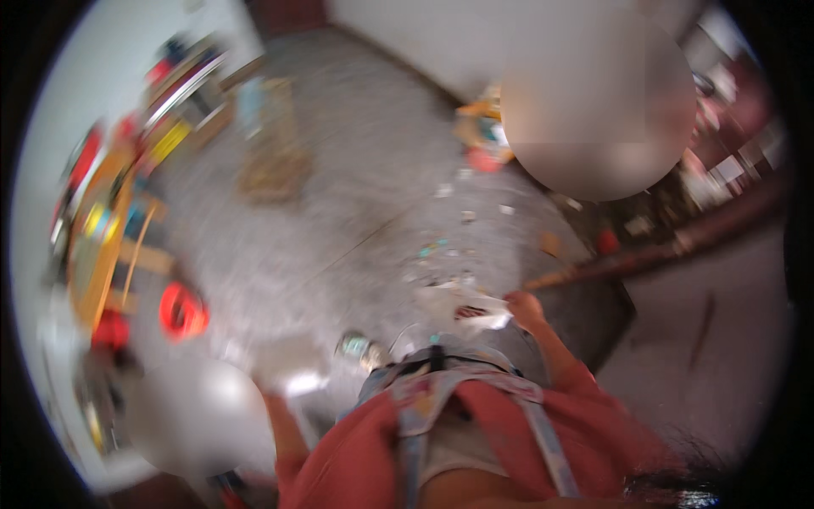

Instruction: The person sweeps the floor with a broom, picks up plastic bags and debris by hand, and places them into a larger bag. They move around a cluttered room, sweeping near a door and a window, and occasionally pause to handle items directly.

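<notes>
My right hand [526, 310] is at the right of my body, its fingers closed on the edge of a white open container [493, 317]. Something dark red shows in the container, too blurred to name. A blurred patch hides most of my left hand; only the left forearm [286, 420] stands out clearly. Beside that hidden hand is a flat grey object [289, 361] with a bright lower edge; whether the hand touches it I cannot tell. Small scraps [435, 248] litter the grey floor [343, 216] beyond the white container.
At left stand a wooden rack [111, 254] with coloured items and a red-orange ring-shaped object [181, 312]. A brown cardboard-like piece [276, 172] lies farther off. A dark wooden rail [636, 264] edges a pale surface [706, 331] at right. Blurred patches cover two areas.
</notes>
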### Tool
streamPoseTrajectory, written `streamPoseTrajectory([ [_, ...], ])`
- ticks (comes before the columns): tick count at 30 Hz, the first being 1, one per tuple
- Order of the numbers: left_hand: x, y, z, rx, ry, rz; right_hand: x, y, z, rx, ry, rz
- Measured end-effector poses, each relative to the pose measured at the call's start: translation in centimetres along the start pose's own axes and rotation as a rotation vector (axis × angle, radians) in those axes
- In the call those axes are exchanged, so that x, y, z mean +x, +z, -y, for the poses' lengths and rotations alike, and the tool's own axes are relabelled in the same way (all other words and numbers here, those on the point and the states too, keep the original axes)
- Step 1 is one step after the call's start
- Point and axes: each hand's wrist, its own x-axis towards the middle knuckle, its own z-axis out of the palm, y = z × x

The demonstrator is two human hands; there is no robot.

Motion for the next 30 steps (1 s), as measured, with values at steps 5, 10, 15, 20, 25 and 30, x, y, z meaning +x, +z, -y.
streamPoseTrajectory([
  [5, 9.3, 1.4, -0.2, 0.151, -0.082, -0.106, 6.0, 6.3, 5.5, -0.076, 0.141, -0.081],
  [10, 13.1, 5.7, -0.1, 0.2, -0.164, -0.016, 7.7, 7.9, 9.7, -0.058, 0.198, -0.106],
  [15, 15.7, 7.9, -0.7, 0.189, -0.215, -0.002, 12.2, 9.6, 14.3, -0.064, 0.175, -0.102],
  [20, 19.3, 8.5, -2.9, 0.171, -0.231, -0.059, 18.5, 13.5, 17.2, -0.079, 0.211, -0.023],
  [25, 23.5, 5.7, -8.7, 0.016, -0.212, -0.204, 26.9, 20.5, 19.6, -0.248, 0.067, 0.114],
  [30, 23.6, 0.1, -12.8, -0.246, -0.143, -0.43, 31.2, 24.2, 28.2, -0.303, -0.087, 0.269],
])
